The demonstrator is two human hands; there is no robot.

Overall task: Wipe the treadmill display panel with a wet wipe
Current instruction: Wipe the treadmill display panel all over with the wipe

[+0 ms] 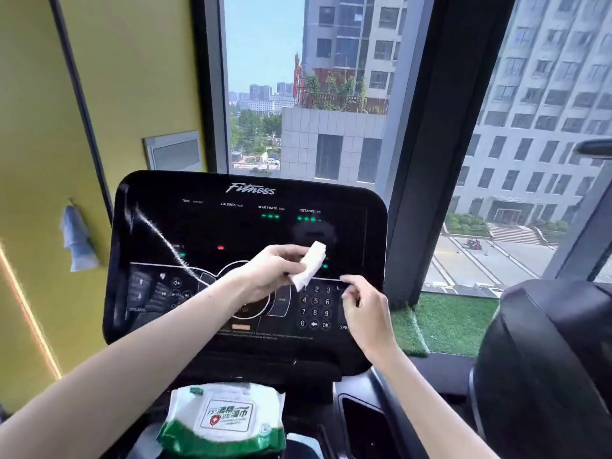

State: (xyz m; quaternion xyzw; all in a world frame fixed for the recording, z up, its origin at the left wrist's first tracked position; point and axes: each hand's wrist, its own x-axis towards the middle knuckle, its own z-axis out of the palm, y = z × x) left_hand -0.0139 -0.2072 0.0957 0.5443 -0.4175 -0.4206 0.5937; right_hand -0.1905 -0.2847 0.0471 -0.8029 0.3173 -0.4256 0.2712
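Observation:
The black treadmill display panel (pixel 212 226) fills the middle of the head view, with lit green and red indicators and a number keypad at its lower right. My left hand (pixel 271 273) holds a folded white wet wipe (pixel 311 265) in its fingers, just in front of the panel's centre right. My right hand (pixel 362 306) hovers beside the keypad, right of the wipe, fingers loosely bent with thumb and forefinger close together and nothing visible between them. A streak of glare or moisture runs diagonally across the panel's left half.
A green and white wet wipe pack (pixel 225 420) lies on the console tray below the panel. A yellow wall (pixel 43 127) is at the left, with a blue cloth (pixel 77 240) hanging on it. Windows stand behind the panel, another dark machine (pixel 546 359) at the right.

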